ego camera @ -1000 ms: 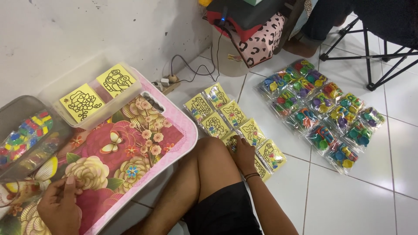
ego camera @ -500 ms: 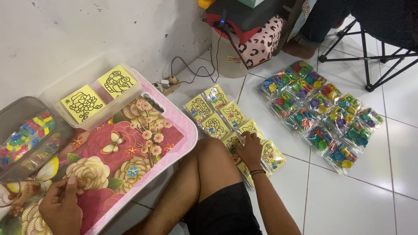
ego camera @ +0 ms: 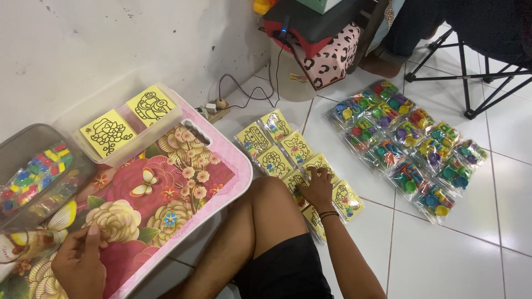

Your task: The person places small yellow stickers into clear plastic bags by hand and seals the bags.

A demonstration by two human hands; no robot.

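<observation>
My right hand [ego camera: 317, 188] rests palm down, fingers spread, on several yellow picture cards in clear sleeves [ego camera: 277, 152] laid on the white floor tiles beside my bent knee. My left hand [ego camera: 80, 263] lies on the floral lap table [ego camera: 160, 194] at the lower left, its fingers curled; whether it grips something small I cannot tell. Two more yellow cards [ego camera: 127, 119] sit in a clear tray [ego camera: 166, 124] at the table's far edge.
A clear box of small coloured pieces [ego camera: 33, 177] stands at the left on the table. Several bags of coloured pots [ego camera: 410, 149] lie in rows on the floor at right. A folding chair leg [ego camera: 471, 83], a power strip with cable [ego camera: 219, 108] and a spotted bag [ego camera: 330, 58] stand beyond.
My right hand has slid a little forward over the sleeved cards on the floor. My left hand has stayed on the table.
</observation>
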